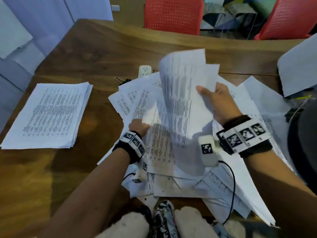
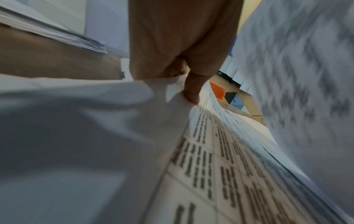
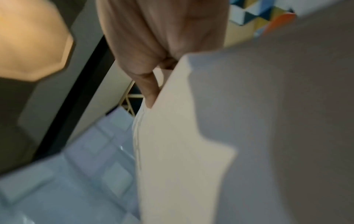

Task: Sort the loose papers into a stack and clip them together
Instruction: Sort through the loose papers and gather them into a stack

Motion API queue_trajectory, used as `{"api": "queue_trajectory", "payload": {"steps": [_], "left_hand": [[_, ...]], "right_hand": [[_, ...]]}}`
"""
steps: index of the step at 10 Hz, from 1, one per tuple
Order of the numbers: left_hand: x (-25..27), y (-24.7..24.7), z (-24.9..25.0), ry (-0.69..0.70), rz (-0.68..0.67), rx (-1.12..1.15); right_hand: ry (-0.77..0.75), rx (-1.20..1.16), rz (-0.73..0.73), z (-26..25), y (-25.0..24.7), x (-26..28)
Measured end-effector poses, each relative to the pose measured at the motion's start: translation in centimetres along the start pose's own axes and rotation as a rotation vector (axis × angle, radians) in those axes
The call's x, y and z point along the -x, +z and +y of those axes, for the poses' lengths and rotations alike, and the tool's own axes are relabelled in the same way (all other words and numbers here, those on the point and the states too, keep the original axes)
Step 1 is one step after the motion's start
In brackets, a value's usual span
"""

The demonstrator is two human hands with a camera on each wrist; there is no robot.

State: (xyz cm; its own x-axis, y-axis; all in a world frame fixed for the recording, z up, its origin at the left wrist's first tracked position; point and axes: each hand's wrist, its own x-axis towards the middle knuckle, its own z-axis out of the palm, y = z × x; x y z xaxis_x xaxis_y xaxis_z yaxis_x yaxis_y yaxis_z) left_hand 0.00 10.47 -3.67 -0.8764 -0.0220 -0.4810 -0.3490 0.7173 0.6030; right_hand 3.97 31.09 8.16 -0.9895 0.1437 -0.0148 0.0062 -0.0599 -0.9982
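I am lifting a few sheets (image 1: 185,93) off the loose pile (image 1: 171,169) in the middle of the desk (image 1: 103,48), my right hand (image 1: 217,102) pinching their edge. My left hand (image 1: 139,125) is pinching the edge of sheets low in the pile. One squared stack (image 1: 49,114) is lying to the left, so sorting looks partly done. Most papers remain scattered, and the clip (image 1: 122,80) is lying unused beyond the pile.

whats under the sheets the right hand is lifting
Under the lifted sheets, held by the right hand, lie more loose papers spread over the table. Whatever lies beneath those papers is covered.
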Motion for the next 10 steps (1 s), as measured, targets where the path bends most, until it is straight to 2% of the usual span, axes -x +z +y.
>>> {"api": "queue_trajectory", "payload": {"steps": [1, 2, 3, 4, 5, 6, 7, 8, 9, 10], "left_hand": [[-0.4, -0.5, -0.8, -0.048, 0.040, 0.025], [-0.5, -0.9, -1.4, -0.087, 0.074, 0.010], [-0.4, -0.9, -1.7, -0.149, 0.096, 0.127], [-0.6, -0.5, -1.6, -0.177, 0.040, 0.221], [1.6, -1.0, 0.2, -0.203, -0.056, 0.259], [0.9, -0.3, -0.2, -0.191, -0.100, 0.262], [0.9, -0.3, -0.4, -0.197, -0.014, 0.241], [0.6, -0.3, -1.2, -0.203, 0.029, 0.243], [0.4, 0.3, -1.9, -0.208, 0.049, 0.237], [0.2, 0.7, -1.9, -0.205, 0.057, 0.230]], "right_hand": [[0.025, -0.139, 0.110, 0.1, -2.1, -0.5], [0.093, 0.055, 0.162, 3.3, -3.7, -1.1], [0.201, 0.297, 0.216, 7.7, -4.4, -1.7], [0.275, 0.570, 0.279, 11.6, -4.6, -2.4], [0.351, 0.681, 0.059, 13.5, -3.6, -2.9], [0.445, 0.828, -0.043, 13.2, -3.5, -2.9], [0.620, 1.134, 0.234, 11.9, -6.1, -2.6], [0.811, 1.207, 0.347, 11.2, -9.3, -1.0], [0.818, 1.233, 0.357, 11.4, -10.8, -0.1], [0.809, 1.111, 0.351, 11.6, -11.0, -0.8]]}}
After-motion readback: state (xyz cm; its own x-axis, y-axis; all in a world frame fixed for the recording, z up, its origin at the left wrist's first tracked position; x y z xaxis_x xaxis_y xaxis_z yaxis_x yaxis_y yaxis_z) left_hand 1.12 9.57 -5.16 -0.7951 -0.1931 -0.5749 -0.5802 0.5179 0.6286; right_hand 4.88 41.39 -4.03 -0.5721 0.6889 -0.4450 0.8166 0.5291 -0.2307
